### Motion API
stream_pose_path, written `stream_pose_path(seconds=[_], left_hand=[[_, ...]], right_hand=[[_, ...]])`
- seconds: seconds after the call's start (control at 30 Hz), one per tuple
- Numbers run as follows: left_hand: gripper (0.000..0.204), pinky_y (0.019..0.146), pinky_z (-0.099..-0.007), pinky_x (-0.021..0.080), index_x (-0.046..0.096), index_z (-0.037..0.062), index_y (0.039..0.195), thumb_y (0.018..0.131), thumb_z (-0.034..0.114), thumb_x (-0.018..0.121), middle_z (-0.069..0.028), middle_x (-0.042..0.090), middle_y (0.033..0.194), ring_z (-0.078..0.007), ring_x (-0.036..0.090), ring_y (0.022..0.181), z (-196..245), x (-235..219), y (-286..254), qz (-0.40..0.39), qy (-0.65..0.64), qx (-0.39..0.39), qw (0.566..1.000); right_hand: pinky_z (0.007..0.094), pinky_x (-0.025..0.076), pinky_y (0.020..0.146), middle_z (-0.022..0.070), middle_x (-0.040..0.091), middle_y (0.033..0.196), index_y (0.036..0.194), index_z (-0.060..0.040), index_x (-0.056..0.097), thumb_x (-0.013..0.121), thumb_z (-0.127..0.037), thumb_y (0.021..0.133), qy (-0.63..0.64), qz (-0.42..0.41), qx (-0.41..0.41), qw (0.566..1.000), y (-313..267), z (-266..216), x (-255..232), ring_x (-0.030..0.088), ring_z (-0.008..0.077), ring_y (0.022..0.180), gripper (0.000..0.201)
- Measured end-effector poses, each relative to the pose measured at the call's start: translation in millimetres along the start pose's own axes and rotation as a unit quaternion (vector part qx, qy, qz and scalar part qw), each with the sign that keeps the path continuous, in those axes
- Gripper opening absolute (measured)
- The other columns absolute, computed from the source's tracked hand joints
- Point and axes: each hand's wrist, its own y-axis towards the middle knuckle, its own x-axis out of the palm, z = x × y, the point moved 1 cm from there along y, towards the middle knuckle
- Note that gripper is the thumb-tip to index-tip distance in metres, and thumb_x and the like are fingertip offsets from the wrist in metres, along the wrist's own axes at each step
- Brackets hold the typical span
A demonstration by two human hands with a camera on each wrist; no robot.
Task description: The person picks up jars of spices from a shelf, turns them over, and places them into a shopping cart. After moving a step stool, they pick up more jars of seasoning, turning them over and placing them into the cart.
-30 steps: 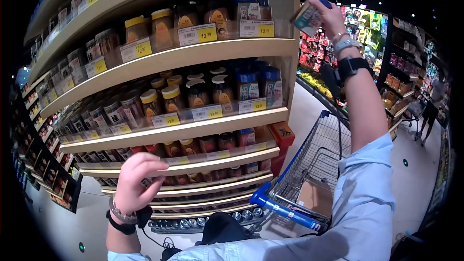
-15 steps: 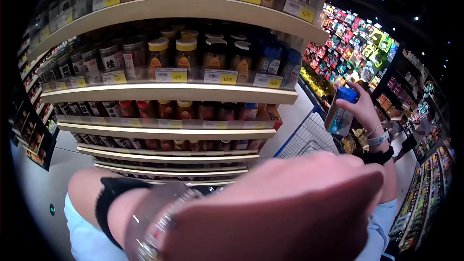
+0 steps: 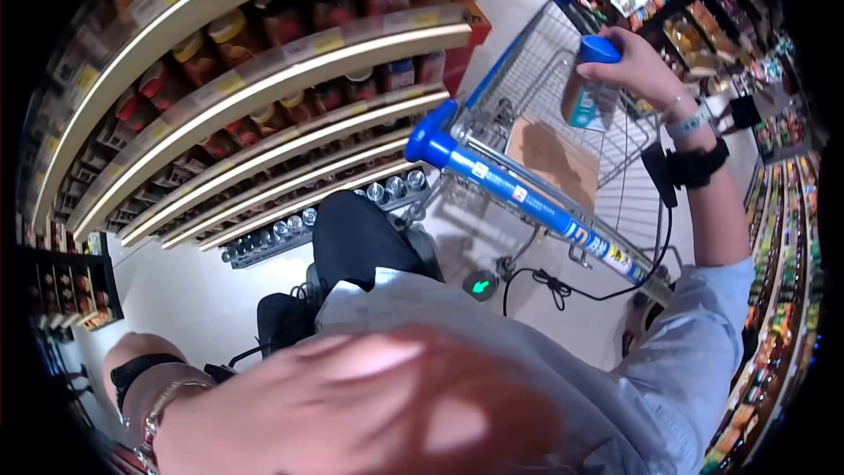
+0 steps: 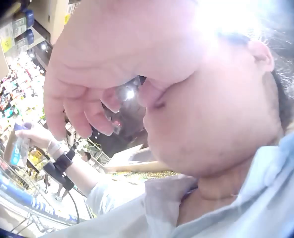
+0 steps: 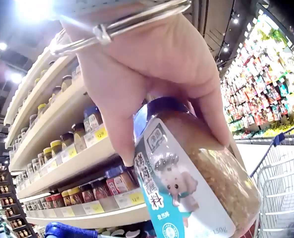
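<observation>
My right hand (image 3: 637, 68) grips a seasoning jar (image 3: 587, 104) around its blue cap, above the wire shopping cart (image 3: 520, 195). Through the jar's clear side in the right wrist view, brown grainy seasoning (image 5: 226, 173) shows beside a white and teal label with a cartoon elephant. Close to the head camera, my left hand (image 3: 352, 405) is blurred and holds nothing. The left wrist view has that hand raised beside the person's face, its fingers (image 4: 77, 116) loosely bent.
Curved store shelves (image 3: 290, 79) with jars and price tags stand on the left. A flat brown panel (image 3: 554, 154) lies in the cart. A black cable (image 3: 563, 286) hangs near the cart handle. More stocked shelves (image 3: 787, 299) line the right side.
My right hand has brought the jar down from beside the upper shelf to over the cart. The left hand has come up close to the face. The head view has tilted downward.
</observation>
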Motion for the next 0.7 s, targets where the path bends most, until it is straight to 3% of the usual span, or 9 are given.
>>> stream_pose_path(seconds=[0.07, 0.1, 0.2, 0.27, 0.37, 0.43, 0.53, 0.7], left_hand=[[0.040, 0.068, -0.0343, 0.044, 0.050, -0.0044, 0.098, 0.065, 0.018, 0.057, -0.0176, 0.056, 0.087, -0.0306, 0.056, 0.077, 7.0, -16.3, 0.1, -0.175, 0.208, -0.131, 0.953], [0.029, 0.068, -0.0331, 0.046, 0.053, 0.0004, 0.090, 0.073, 0.019, 0.066, -0.0118, 0.060, 0.085, -0.0247, 0.058, 0.076, -2.5, -19.2, -1.6, -0.185, 0.194, -0.170, 0.948], [0.034, 0.069, -0.0336, 0.045, 0.052, 0.0009, 0.093, 0.072, 0.024, 0.065, -0.0111, 0.060, 0.086, -0.0243, 0.058, 0.077, -16.7, -33.4, -6.3, -0.227, 0.272, -0.140, 0.925], [0.029, 0.070, -0.0346, 0.044, 0.052, 0.0011, 0.094, 0.073, 0.019, 0.061, -0.0104, 0.060, 0.086, -0.0245, 0.057, 0.077, -33.4, -41.3, -13.8, -0.194, 0.263, -0.139, 0.935], [0.028, 0.074, -0.0341, 0.043, 0.052, -0.0002, 0.095, 0.073, 0.016, 0.059, -0.0117, 0.059, 0.088, -0.0250, 0.056, 0.081, -47.9, -52.9, -14.8, -0.160, 0.258, -0.181, 0.936], [0.029, 0.078, -0.0325, 0.042, 0.052, -0.0015, 0.097, 0.072, 0.013, 0.057, -0.0123, 0.057, 0.092, -0.0246, 0.055, 0.085, -59.6, -59.4, -15.8, -0.110, 0.274, -0.220, 0.930], [0.029, 0.075, -0.0327, 0.043, 0.053, -0.0007, 0.100, 0.074, 0.009, 0.060, -0.0123, 0.057, 0.090, -0.0258, 0.055, 0.084, -76.9, -66.0, -19.1, -0.066, 0.305, -0.216, 0.925], [0.030, 0.079, -0.0316, 0.042, 0.052, -0.0011, 0.104, 0.075, 0.007, 0.059, -0.0120, 0.056, 0.091, -0.0241, 0.056, 0.088, -98.8, -74.5, -27.4, -0.053, 0.259, -0.229, 0.937]], right_hand=[[0.0274, 0.047, 0.070, 0.0118, 0.059, 0.085, 0.095, 0.0066, 0.053, 0.079, -0.041, 0.055, 0.041, -0.025, -0.002, 0.999, 0.8, 14.8, 23.2, 0.058, 0.0176, 0.076, 0.068], [0.0275, 0.047, 0.069, 0.0116, 0.058, 0.084, 0.092, 0.0060, 0.053, 0.080, -0.042, 0.054, 0.032, -0.039, 0.025, 0.998, 2.8, 21.3, 33.7, 0.057, 0.0176, 0.075, 0.067], [0.0291, 0.048, 0.067, 0.0103, 0.057, 0.080, 0.085, 0.0009, 0.051, 0.080, -0.044, 0.051, 0.081, -0.091, 0.124, 0.985, 11.0, 48.1, 65.5, 0.055, 0.0171, 0.070, 0.064], [0.0304, 0.048, 0.070, 0.0135, 0.058, 0.084, 0.089, 0.0023, 0.051, 0.080, -0.043, 0.051, 0.012, -0.055, 0.100, 0.993, 18.4, 72.9, 87.1, 0.058, 0.0220, 0.074, 0.066], [0.0320, 0.047, 0.074, 0.0174, 0.060, 0.090, 0.096, 0.0043, 0.052, 0.080, -0.043, 0.051, -0.073, 0.015, 0.132, 0.988, 25.6, 110.8, 128.7, 0.060, 0.0270, 0.082, 0.071], [0.0325, 0.047, 0.075, 0.0189, 0.059, 0.092, 0.099, 0.0043, 0.052, 0.080, -0.043, 0.051, -0.048, 0.020, 0.151, 0.987, 27.8, 127.3, 149.2, 0.059, 0.0281, 0.085, 0.073], [0.0334, 0.046, 0.078, 0.0204, 0.059, 0.095, 0.105, 0.0031, 0.050, 0.080, -0.043, 0.051, -0.026, 0.024, 0.173, 0.984, 27.5, 144.5, 173.0, 0.059, 0.0281, 0.089, 0.077], [0.0350, 0.046, 0.080, 0.0217, 0.057, 0.101, 0.117, 0.0025, 0.043, 0.079, -0.040, 0.053, 0.001, 0.037, 0.099, 0.994, 25.4, 161.9, 184.4, 0.058, 0.0283, 0.093, 0.085]])
